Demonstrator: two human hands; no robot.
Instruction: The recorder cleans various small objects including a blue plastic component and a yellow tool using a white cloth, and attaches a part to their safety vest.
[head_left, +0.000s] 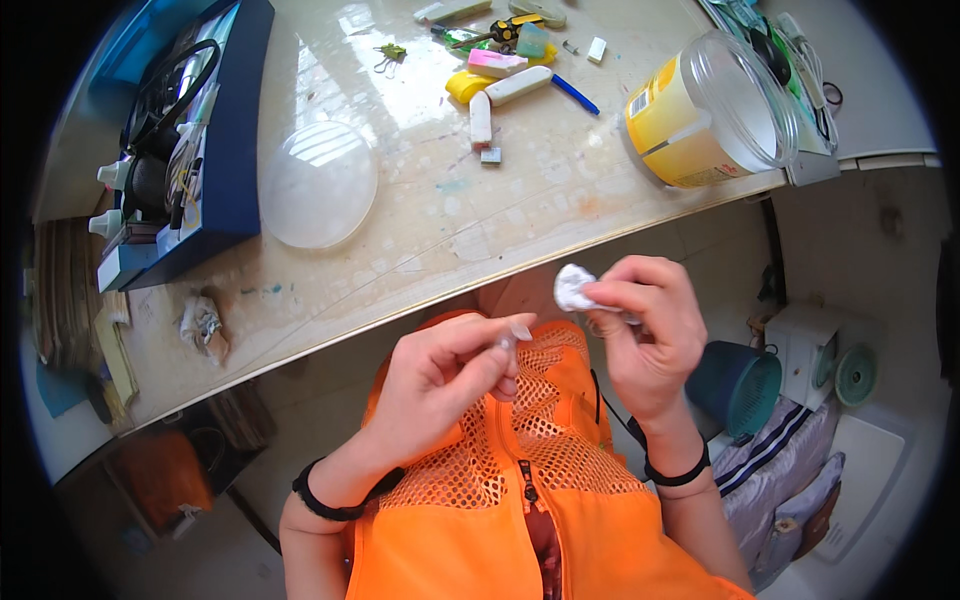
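Both hands are over my lap, near the table's front edge. My left hand (457, 375) pinches a small translucent piece (519, 330) between thumb and forefinger; what it is, I cannot tell. In my right hand (652, 330) is a crumpled white wad (573, 288), perhaps tissue or cloth, pointing toward the left hand. The two hands are apart. On the table (420, 277) before me lie a round translucent lid (320, 184), white eraser-like blocks (519, 85), a blue pen cap or stick (575, 94), a yellow-black screwdriver (506, 30) and a small metal-coloured block (490, 156).
A large clear jar with a yellow label (697, 120) lies on its side at the table's right. A dark blue box (225, 150) of cables and small items stands at the left, with a crumpled wrapper (202, 326) below it. A teal basket (735, 386) is at lower right.
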